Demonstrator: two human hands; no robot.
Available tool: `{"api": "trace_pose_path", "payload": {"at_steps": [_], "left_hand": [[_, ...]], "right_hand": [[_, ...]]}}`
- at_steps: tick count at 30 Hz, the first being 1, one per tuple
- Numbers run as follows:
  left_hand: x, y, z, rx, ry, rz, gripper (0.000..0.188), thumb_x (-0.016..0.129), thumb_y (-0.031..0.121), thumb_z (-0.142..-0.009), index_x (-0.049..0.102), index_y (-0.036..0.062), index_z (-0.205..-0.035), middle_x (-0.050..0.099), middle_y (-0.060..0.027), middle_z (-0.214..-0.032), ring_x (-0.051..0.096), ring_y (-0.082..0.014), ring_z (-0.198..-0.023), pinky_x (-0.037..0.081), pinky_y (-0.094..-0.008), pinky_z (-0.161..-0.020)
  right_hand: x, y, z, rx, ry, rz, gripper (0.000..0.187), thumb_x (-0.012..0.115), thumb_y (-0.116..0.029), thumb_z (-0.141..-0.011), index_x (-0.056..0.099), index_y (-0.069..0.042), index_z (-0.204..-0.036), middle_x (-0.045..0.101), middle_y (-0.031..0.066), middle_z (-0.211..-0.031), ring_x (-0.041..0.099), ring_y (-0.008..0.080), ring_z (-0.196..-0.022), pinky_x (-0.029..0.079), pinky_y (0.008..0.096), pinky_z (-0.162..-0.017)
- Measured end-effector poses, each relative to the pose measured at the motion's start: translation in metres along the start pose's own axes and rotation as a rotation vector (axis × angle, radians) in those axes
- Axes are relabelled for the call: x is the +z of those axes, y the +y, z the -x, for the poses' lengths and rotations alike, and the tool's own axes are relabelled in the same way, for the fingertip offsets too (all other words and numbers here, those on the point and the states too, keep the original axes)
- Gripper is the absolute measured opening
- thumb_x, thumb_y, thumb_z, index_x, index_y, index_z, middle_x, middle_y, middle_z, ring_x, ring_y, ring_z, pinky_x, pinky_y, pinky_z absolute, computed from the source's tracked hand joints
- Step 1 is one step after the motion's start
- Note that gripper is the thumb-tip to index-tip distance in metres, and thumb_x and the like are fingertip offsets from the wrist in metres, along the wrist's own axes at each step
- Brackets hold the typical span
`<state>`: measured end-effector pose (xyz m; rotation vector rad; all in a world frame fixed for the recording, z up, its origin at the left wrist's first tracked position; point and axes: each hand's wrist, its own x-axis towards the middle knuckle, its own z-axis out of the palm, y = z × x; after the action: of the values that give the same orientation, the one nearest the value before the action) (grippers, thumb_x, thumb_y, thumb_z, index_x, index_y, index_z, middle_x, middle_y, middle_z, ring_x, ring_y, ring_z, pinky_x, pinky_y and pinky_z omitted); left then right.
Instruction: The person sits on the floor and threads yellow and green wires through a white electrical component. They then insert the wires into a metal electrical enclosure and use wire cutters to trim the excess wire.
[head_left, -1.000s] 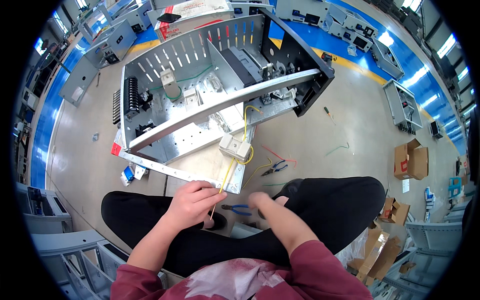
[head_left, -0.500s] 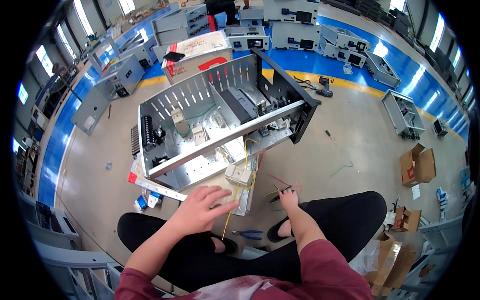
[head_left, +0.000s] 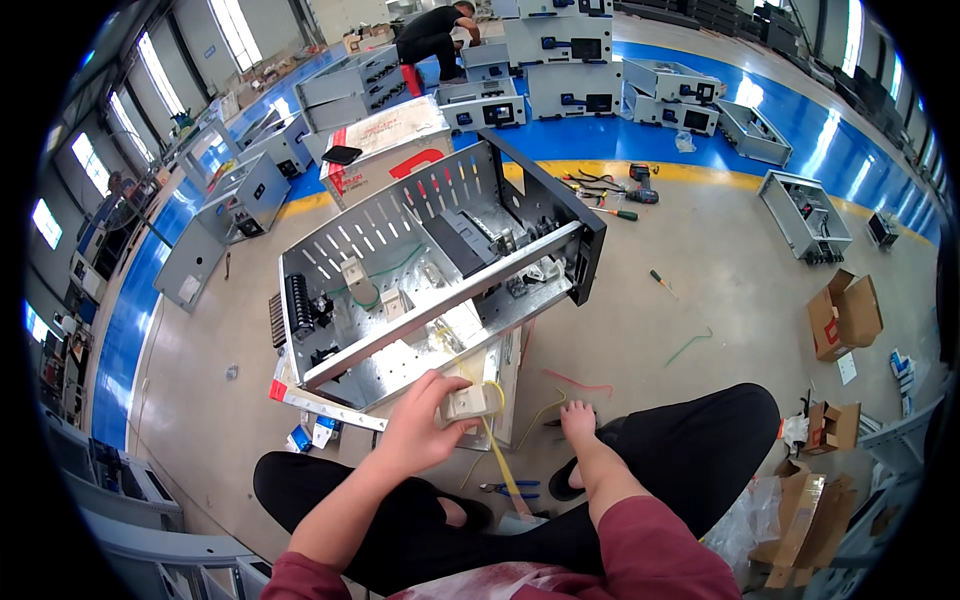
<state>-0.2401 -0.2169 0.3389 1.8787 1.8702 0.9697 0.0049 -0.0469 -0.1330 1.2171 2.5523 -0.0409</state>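
Note:
Between its thumb and fingers, my left hand (head_left: 432,415) grips a beige block-shaped electrical part (head_left: 470,402). A yellow wire (head_left: 497,450) runs from this block, its lower length smeared by motion. The block is held just in front of an open metal cabinet (head_left: 400,352), which lies on a wooden crate (head_left: 498,400). Two similar beige blocks (head_left: 357,277) are inside the cabinet. My right hand (head_left: 577,421) is low by my right foot, fingers bent; a bit of something dark shows beside the fingertips, mostly hidden. Blue-handled pliers (head_left: 512,488) lie on the floor between my feet.
Loose red (head_left: 580,383) and green wires (head_left: 690,345) lie on the floor, along with a screwdriver (head_left: 663,284) and a cordless drill (head_left: 643,185). A box with a phone (head_left: 341,155) stands behind the cabinet. Cartons (head_left: 845,318) are at right. Another person (head_left: 432,40) crouches far back among metal cabinets.
My left hand, open over the block before, has closed on it. The yellow wire has swung right. My right hand stays low near the floor, and the dark tool there shows less.

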Motion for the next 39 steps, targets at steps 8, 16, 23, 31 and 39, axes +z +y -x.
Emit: {"api": "trace_pose_path", "payload": {"at_steps": [8,16,23,31,39], "left_hand": [[0.019,-0.009,0.041,-0.057,0.385,-0.13,0.046,0.09,0.008,-0.082,0.064,-0.0013,-0.119,0.063,-0.0177,-0.104,0.066,-0.0377,-0.093,0.054,-0.0431,-0.08],[0.024,-0.035,0.032,-0.213,0.466,-0.156,0.047,0.089,0.016,-0.086,0.06,-0.0021,-0.117,0.06,-0.0187,-0.104,0.064,-0.041,-0.093,0.054,-0.0478,-0.081],[0.029,-0.034,0.025,-0.158,0.45,-0.275,0.074,0.094,0.023,-0.081,0.053,-0.0004,-0.138,0.058,-0.0191,-0.117,0.062,-0.039,-0.102,0.054,-0.0475,-0.088],[0.028,-0.017,0.044,0.272,0.537,-0.371,0.053,0.083,0.009,-0.075,0.068,0.0093,-0.126,0.059,-0.0111,-0.118,0.056,-0.0332,-0.11,0.045,-0.0452,-0.096],[-0.006,-0.01,0.005,0.244,0.351,-0.31,0.042,0.081,0.011,-0.074,0.073,0.0093,-0.115,0.068,-0.0091,-0.12,0.063,-0.0334,-0.118,0.046,-0.0475,-0.1]], "right_hand": [[-0.038,-0.032,0.007,0.008,-0.057,-0.317,0.052,0.072,-0.042,-0.099,0.06,-0.013,-0.141,0.068,0.0167,-0.13,0.067,0.0382,-0.123,0.054,0.0552,-0.102],[-0.041,0.007,-0.029,0.13,-0.426,-0.463,0.069,0.07,-0.034,-0.093,0.054,-0.015,-0.158,0.073,0.029,-0.135,0.07,0.0396,-0.13,0.058,0.051,-0.105],[-0.128,0.091,-0.035,-0.034,-0.721,0.001,0.047,0.061,-0.015,-0.078,0.084,-0.012,-0.12,0.079,0.0164,-0.128,0.075,0.0348,-0.122,0.06,0.0456,-0.1],[-0.346,0.045,0.08,0.154,-0.69,-0.403,0.031,0.058,-0.013,-0.091,0.073,-0.003,-0.116,0.078,0.0189,-0.1,0.078,0.0298,-0.087,0.061,0.0435,-0.07],[-0.281,0.006,0.139,0.429,0.052,-1.836,0.011,0.063,-0.017,-0.108,0.057,-0.01,-0.112,0.06,0.0029,-0.082,0.059,0.0122,-0.063,0.051,0.0304,-0.052]]}}
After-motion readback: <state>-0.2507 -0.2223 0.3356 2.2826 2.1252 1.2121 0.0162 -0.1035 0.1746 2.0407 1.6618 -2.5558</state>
